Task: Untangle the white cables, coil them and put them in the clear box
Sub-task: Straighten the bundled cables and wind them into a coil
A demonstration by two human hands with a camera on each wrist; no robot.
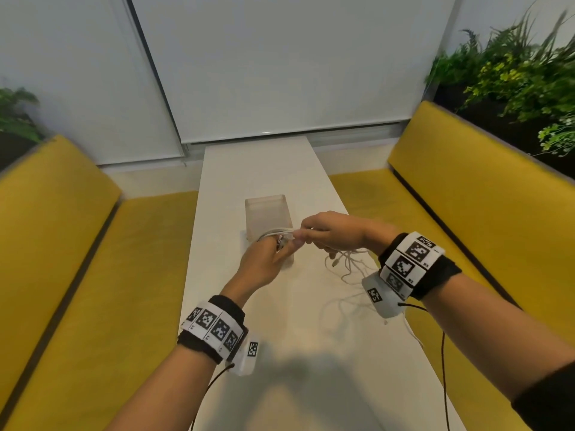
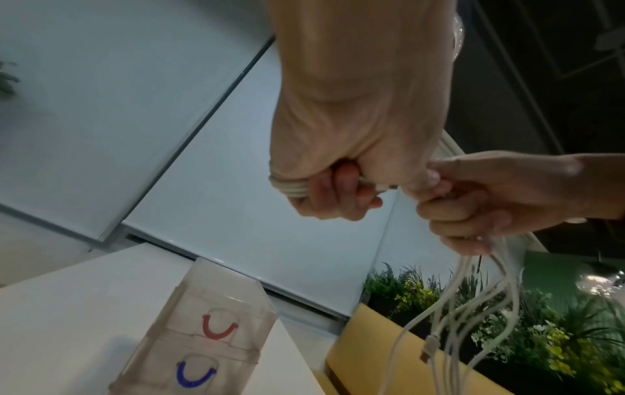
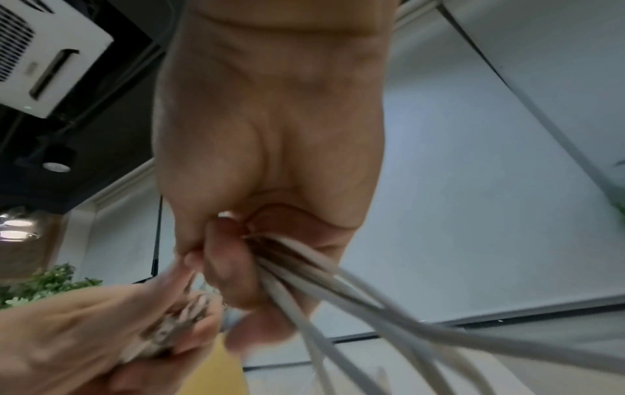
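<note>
Both hands are raised above the white table (image 1: 280, 321), just in front of the clear box (image 1: 268, 213). My left hand (image 1: 264, 262) grips a coil of white cable (image 2: 290, 187) wound round its fingers. My right hand (image 1: 329, 231) touches the left one and grips a bunch of loose white cables (image 3: 304, 272). These loose white cables (image 1: 345, 262) hang from the right hand to the table in a tangle, and a plug (image 2: 429, 347) dangles among them. The clear box (image 2: 206, 336) stands upright and shows red and blue curved marks on its wall.
Yellow benches (image 1: 77, 275) (image 1: 466, 194) run along both sides of the narrow table. Green plants (image 1: 510, 73) stand behind the right bench and at the far left. A white blind (image 1: 280, 63) closes the far end. Thin black wires run from my wristbands.
</note>
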